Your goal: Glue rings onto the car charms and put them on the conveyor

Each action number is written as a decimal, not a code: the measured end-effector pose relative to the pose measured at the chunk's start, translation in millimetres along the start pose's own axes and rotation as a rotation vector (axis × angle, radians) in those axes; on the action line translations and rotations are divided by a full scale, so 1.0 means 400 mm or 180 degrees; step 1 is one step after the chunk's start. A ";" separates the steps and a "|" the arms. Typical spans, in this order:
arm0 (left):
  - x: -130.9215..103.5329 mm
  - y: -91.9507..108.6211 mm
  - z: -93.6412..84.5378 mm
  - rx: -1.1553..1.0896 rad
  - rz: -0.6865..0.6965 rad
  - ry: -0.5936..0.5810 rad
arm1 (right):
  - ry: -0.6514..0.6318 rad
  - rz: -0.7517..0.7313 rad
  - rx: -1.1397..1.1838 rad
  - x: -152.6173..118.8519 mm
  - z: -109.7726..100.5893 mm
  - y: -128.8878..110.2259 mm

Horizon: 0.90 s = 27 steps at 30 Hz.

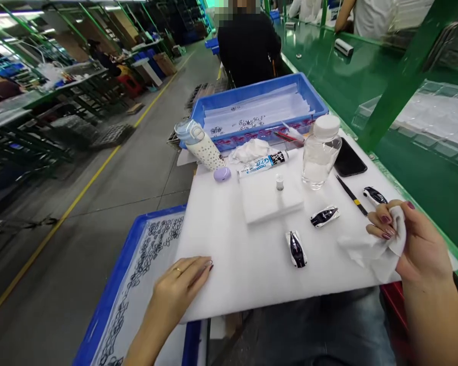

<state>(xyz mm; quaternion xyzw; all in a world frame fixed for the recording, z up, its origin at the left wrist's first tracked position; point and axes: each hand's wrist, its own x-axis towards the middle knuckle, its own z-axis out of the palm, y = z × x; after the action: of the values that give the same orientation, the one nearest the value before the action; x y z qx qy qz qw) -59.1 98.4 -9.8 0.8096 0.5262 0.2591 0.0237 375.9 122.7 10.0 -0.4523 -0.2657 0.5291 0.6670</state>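
Note:
My right hand (420,239) is raised over the right side of the white foam board (229,284), its fingers curled round a crumpled white wipe (391,254) that hangs down. Just past it lies a small black-and-white toy car (374,195), partly hidden by the fingers. My left hand (181,284) lies on the board's left edge, fingers stretched out and holding nothing that I can see. Between the hands are a second toy car (296,249) and a third toy car (324,216). Tweezers (351,195) with a yellow band lie near my right hand.
A stack of white wipes (270,201) bears a small vial (280,182) and a glue tube (263,162). Behind are a clear bottle (320,152), a phone (350,156), a tumbler (200,145) and a blue bin (316,101). Another blue tray (137,223) sits lower left.

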 end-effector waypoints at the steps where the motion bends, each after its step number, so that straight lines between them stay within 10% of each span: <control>1: -0.001 0.029 0.009 -0.0241 -0.0227 0.0172 | 0.0059 -0.0008 0.0032 -0.003 -0.006 0.010; 6: 0.037 0.253 0.129 -0.2577 -0.1551 0.0947 | 0.0240 0.0133 -0.0328 -0.047 0.001 0.052; 11: 0.101 0.393 0.230 -0.3169 -0.2095 0.0654 | -0.0517 0.0392 -0.0678 -0.111 0.050 0.093; 22: 0.135 0.402 0.220 -0.1411 -0.0157 0.0323 | -0.0023 0.0000 -0.0210 -0.112 0.068 0.111; 27: 0.189 0.424 0.227 -0.0346 0.0580 -0.0194 | 0.0863 -0.0805 -0.0893 -0.100 -0.056 0.035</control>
<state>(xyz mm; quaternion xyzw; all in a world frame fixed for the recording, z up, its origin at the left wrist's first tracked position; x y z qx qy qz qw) 147.1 109.6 -5.7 0.8591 0.4346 0.2636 0.0599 376.0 78.1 -7.4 -0.5706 -0.2992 0.3336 0.6882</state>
